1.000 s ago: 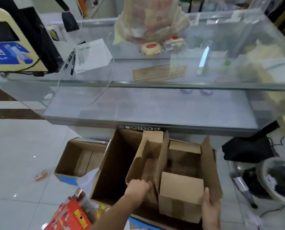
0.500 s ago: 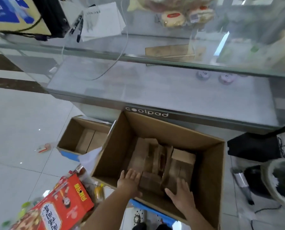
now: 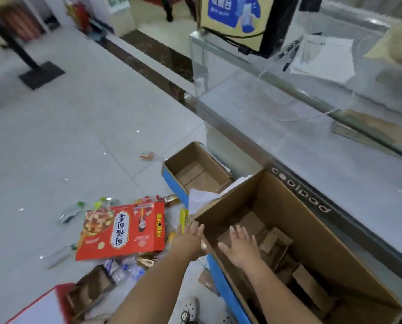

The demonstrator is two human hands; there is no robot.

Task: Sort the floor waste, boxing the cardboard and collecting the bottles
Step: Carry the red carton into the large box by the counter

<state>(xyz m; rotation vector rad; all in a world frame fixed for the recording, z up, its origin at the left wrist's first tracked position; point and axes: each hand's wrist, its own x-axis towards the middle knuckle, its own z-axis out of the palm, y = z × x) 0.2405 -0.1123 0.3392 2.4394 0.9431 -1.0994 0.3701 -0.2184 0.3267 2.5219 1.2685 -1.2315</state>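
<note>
A large open cardboard box (image 3: 296,206) stands on the floor against a glass counter, with flattened cardboard pieces (image 3: 277,244) lying inside it. My right hand (image 3: 242,246) hovers over the box's inside, fingers spread and holding nothing. My left hand (image 3: 190,237) is at the box's near left corner, outside its wall, fingers straight and empty. To the left lies a red printed carton (image 3: 122,230) on a heap of wrappers. Clear plastic bottles (image 3: 122,271) lie below it, and others (image 3: 70,212) with green caps lie further left.
A smaller open cardboard box (image 3: 195,174) with a blue side stands beyond the large one, white paper (image 3: 202,198) between them. The glass counter (image 3: 312,136) runs along the right. A small red packet (image 3: 146,155) lies on the tiled floor. Another red-edged box (image 3: 54,307) is at bottom left.
Both hands lifted off the cardboard pressed into the large box; my left hand moved out past the box's left wall. The view swung left, revealing the red carton and bottles.
</note>
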